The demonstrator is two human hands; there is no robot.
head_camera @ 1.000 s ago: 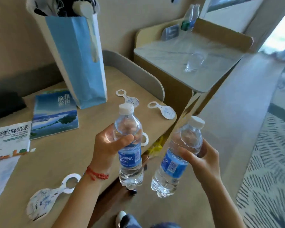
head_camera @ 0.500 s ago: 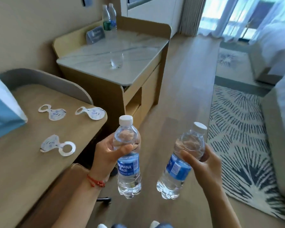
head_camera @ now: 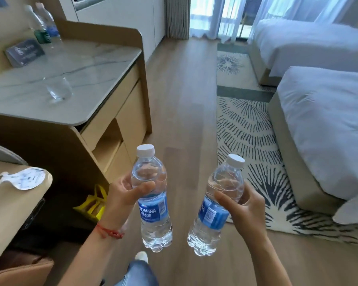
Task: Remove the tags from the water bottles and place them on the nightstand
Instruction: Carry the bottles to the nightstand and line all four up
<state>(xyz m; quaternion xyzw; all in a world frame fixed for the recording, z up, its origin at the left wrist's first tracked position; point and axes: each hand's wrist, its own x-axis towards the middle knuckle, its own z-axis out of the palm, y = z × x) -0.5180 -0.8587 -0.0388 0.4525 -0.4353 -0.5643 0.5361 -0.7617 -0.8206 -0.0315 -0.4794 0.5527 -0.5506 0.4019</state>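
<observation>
Both tags look to be off: each bottle neck is bare. The left hand (head_camera: 124,195) has its grip round one water bottle (head_camera: 151,195), the right hand (head_camera: 244,205) round the other bottle (head_camera: 217,203), both held above the floor. One tag (head_camera: 22,178) lies on the near-left table (head_camera: 10,207). The next move, I judge, is carrying the bottles to a nightstand, which I cannot pick out. The left label reads "UAFINA".

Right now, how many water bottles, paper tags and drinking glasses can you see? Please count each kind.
Clear plastic water bottles: 4, one in the left hand at, one in the right hand at, two on the marble-topped cabinet at and.
White paper tags: 1.
Clear drinking glasses: 1.
Total: 6.
</observation>
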